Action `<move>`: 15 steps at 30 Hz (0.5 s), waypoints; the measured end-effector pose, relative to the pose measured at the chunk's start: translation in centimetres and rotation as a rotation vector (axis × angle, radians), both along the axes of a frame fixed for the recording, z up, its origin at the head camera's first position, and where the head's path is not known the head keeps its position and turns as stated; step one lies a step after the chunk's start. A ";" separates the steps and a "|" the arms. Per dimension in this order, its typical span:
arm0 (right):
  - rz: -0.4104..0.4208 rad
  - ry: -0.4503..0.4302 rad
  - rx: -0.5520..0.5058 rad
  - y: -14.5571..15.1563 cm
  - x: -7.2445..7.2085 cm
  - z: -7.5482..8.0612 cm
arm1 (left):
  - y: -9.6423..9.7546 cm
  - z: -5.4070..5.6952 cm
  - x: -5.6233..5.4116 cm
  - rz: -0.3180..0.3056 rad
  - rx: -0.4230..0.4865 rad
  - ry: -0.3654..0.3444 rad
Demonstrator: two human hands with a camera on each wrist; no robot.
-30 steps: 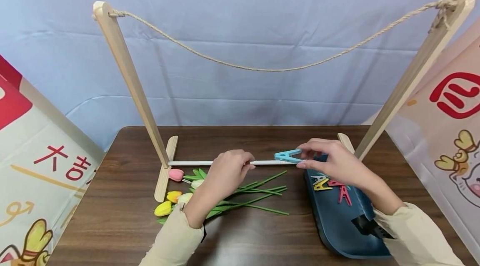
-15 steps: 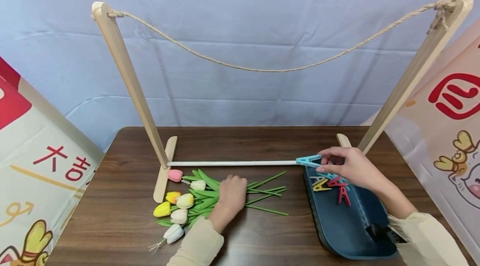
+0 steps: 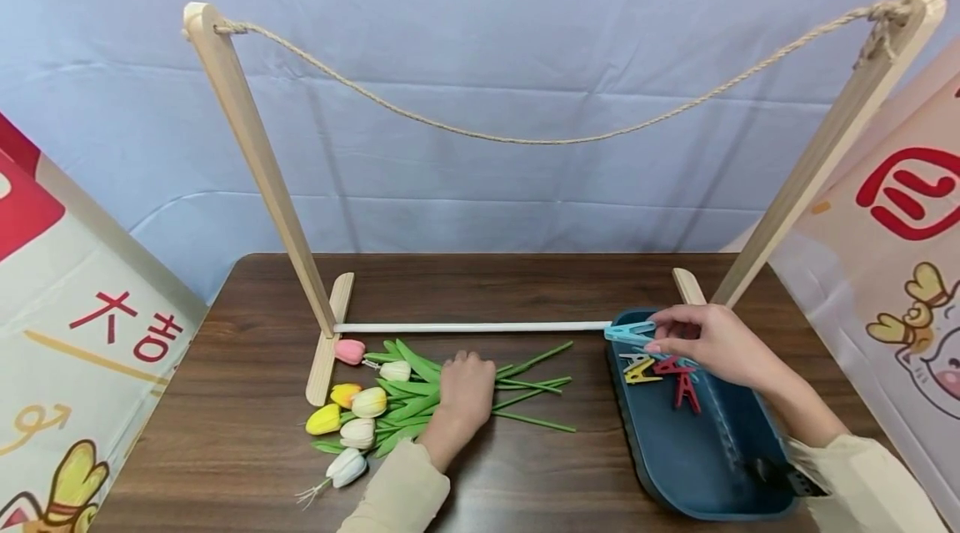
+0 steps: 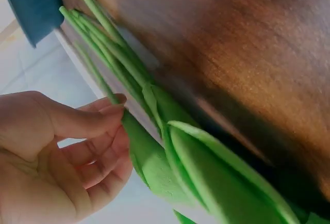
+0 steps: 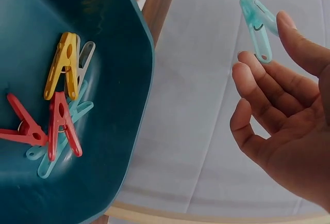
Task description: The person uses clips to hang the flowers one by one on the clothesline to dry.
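Observation:
My left hand (image 3: 467, 391) is low over a bunch of tulips lying on the table. In the left wrist view its thumb and fingertips pinch one green tulip stem (image 4: 96, 72) near the leaves (image 4: 154, 164). Pink (image 3: 349, 351), yellow (image 3: 323, 419) and white (image 3: 347, 467) blooms point left, the stems right. My right hand (image 3: 708, 343) holds a light blue clothespin (image 3: 626, 332) by its handle ends, between thumb and fingertips, above the far end of a dark blue tray (image 3: 645, 479). Inside the tray lie yellow (image 5: 63, 66), red (image 5: 59, 118), grey and light blue clothespins.
Behind the tulips stands a wooden frame with a left post (image 3: 258, 170), a right post (image 3: 828, 149) and a white crossbar (image 3: 472, 328) low between them. A rope (image 3: 517, 140) sags between the post tops. A pale cloth (image 3: 480, 216) hangs behind the brown table (image 3: 525, 287).
My left hand has come down from over the crossbar onto the tulips and pinches a stem. My right hand has drawn back to the right with the light blue clothespin, over the tray.

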State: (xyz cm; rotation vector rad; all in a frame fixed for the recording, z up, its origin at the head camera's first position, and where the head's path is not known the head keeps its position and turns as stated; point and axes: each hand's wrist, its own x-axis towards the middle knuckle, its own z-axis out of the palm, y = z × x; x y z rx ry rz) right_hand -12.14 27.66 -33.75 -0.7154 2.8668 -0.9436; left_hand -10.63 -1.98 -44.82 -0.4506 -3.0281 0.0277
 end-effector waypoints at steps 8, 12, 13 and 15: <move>-0.021 -0.057 0.011 0.2 0.1 0.3 | -1.2 2.7 -0.2 0.011 0.159 0.121; -0.008 -0.064 0.001 0.3 0.1 0.3 | -2.0 4.9 -0.3 0.011 0.258 0.163; -0.004 -0.065 -0.004 0.3 0.1 0.3 | -2.2 5.5 -0.3 0.015 0.285 0.168; 0.001 -0.067 -0.013 0.3 0.1 0.4 | -2.6 6.5 -0.3 0.017 0.344 0.192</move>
